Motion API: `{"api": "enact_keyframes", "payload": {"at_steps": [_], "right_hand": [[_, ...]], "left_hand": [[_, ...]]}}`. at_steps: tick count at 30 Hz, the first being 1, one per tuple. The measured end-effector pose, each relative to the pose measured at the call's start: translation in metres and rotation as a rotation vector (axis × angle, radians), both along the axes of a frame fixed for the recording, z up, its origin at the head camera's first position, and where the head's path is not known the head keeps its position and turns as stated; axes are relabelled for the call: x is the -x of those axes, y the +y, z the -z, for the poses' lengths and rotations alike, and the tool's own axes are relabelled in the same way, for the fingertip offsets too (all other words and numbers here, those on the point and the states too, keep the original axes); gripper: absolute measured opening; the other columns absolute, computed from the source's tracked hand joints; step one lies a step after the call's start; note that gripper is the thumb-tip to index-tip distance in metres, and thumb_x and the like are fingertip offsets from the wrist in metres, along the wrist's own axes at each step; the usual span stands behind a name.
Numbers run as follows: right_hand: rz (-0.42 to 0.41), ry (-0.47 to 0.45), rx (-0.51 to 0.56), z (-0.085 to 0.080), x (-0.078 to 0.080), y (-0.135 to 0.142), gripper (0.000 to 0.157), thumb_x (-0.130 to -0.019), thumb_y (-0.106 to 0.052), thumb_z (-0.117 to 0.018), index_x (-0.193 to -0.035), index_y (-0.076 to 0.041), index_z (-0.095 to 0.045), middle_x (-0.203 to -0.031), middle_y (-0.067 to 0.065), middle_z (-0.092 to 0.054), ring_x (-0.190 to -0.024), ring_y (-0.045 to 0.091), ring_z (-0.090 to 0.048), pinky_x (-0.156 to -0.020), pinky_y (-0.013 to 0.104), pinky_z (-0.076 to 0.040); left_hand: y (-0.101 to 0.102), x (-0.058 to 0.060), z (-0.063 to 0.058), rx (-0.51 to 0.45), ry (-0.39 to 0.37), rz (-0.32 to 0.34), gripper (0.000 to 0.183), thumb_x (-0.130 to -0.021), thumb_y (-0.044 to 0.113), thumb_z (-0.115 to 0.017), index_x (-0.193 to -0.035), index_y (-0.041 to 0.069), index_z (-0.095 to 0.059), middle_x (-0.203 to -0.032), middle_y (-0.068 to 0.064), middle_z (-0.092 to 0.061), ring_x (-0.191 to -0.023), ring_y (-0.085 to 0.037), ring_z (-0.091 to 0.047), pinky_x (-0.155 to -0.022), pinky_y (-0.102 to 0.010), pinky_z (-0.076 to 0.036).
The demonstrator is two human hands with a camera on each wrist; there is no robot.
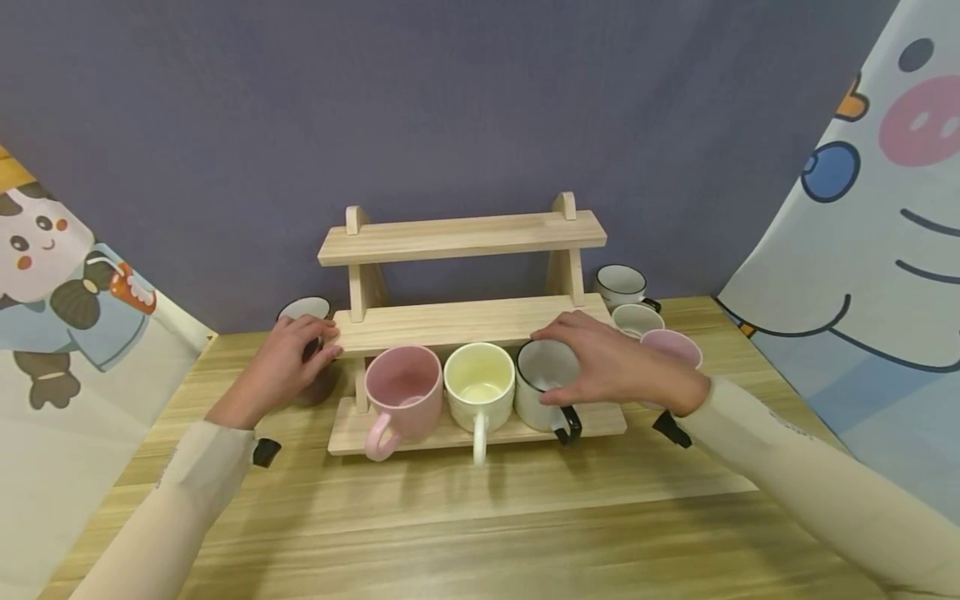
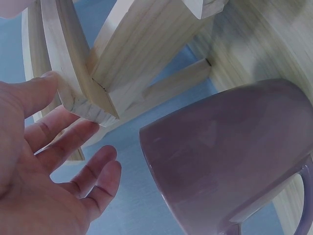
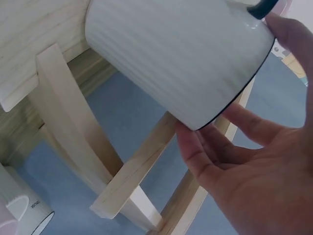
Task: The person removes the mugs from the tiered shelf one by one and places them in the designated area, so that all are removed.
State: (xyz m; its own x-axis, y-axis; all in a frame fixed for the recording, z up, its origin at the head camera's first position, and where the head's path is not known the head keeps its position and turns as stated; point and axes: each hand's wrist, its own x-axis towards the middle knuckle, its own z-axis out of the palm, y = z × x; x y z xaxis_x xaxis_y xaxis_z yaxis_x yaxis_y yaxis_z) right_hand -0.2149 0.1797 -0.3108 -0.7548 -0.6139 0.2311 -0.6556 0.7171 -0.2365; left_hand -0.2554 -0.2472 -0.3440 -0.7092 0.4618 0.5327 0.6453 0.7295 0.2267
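A wooden three-tier display rack (image 1: 465, 318) stands in front of me. My left hand (image 1: 291, 358) holds the left end of its middle shelf (image 2: 80, 100), thumb on one face and fingertips on the other. On the bottom tier, a pink mug (image 1: 405, 387), a pale yellow mug (image 1: 480, 383) and a white mug (image 1: 531, 408) with black rim and handle stand in a row, handles toward me. My right hand (image 1: 603, 362) grips the white mug by its rim, the thumb near the handle in the right wrist view. A mauve mug (image 2: 230, 152) stands below my left hand.
Behind my left hand stands another black-rimmed mug (image 1: 306, 307). Right of the rack are a black-rimmed white mug (image 1: 621, 283), a cream mug (image 1: 637, 319) and a pink mug (image 1: 675, 346), partly behind my right hand. A grey-blue cloth wall (image 1: 465, 108) rises behind the wooden table (image 1: 450, 542).
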Motion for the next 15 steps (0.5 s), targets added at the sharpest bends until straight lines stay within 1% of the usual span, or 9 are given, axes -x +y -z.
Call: {"api": "enact_keyframes", "payload": {"at_steps": [3,6,11,15], "right_hand": [[0.004,0.015,-0.007,0.0004,0.0007,-0.0012,0.066,-0.065,-0.047,-0.080,-0.115,-0.009,-0.062,-0.111,0.003,-0.056,-0.105,0.020,-0.050,-0.085,0.038,-0.045],[-0.012,0.042,-0.009,0.0027,0.0033,-0.0004,0.063,-0.064,-0.046,-0.079,-0.111,-0.007,-0.063,-0.106,0.005,-0.055,-0.099,0.019,-0.050,-0.081,0.036,-0.045],[-0.053,0.074,0.011,0.0041,0.0050,0.0030,0.064,-0.062,-0.044,-0.079,-0.110,-0.006,-0.063,-0.102,0.005,-0.055,-0.095,0.018,-0.049,-0.079,0.035,-0.044],[-0.060,0.086,0.042,-0.0007,0.0017,0.0077,0.065,-0.061,-0.043,-0.080,-0.112,-0.006,-0.062,-0.104,0.004,-0.054,-0.097,0.017,-0.048,-0.079,0.036,-0.044]], "left_hand": [[0.0001,0.0002,0.0007,-0.001,-0.002,-0.005,0.015,-0.084,0.005,-0.071,-0.096,-0.004,-0.066,-0.101,-0.015,-0.062,-0.088,-0.031,-0.046,-0.077,-0.041,-0.035],[0.0006,0.0006,0.0017,0.003,-0.008,-0.009,0.016,-0.084,0.006,-0.071,-0.096,-0.004,-0.066,-0.101,-0.015,-0.062,-0.088,-0.031,-0.046,-0.078,-0.042,-0.036],[0.0007,0.0004,0.0019,-0.003,0.003,-0.004,0.016,-0.083,0.005,-0.071,-0.096,-0.004,-0.066,-0.101,-0.015,-0.062,-0.087,-0.031,-0.046,-0.077,-0.041,-0.035],[0.0002,-0.0004,0.0003,-0.011,0.008,-0.001,0.016,-0.083,0.004,-0.071,-0.096,-0.004,-0.066,-0.100,-0.015,-0.062,-0.087,-0.031,-0.045,-0.076,-0.041,-0.034]]}}
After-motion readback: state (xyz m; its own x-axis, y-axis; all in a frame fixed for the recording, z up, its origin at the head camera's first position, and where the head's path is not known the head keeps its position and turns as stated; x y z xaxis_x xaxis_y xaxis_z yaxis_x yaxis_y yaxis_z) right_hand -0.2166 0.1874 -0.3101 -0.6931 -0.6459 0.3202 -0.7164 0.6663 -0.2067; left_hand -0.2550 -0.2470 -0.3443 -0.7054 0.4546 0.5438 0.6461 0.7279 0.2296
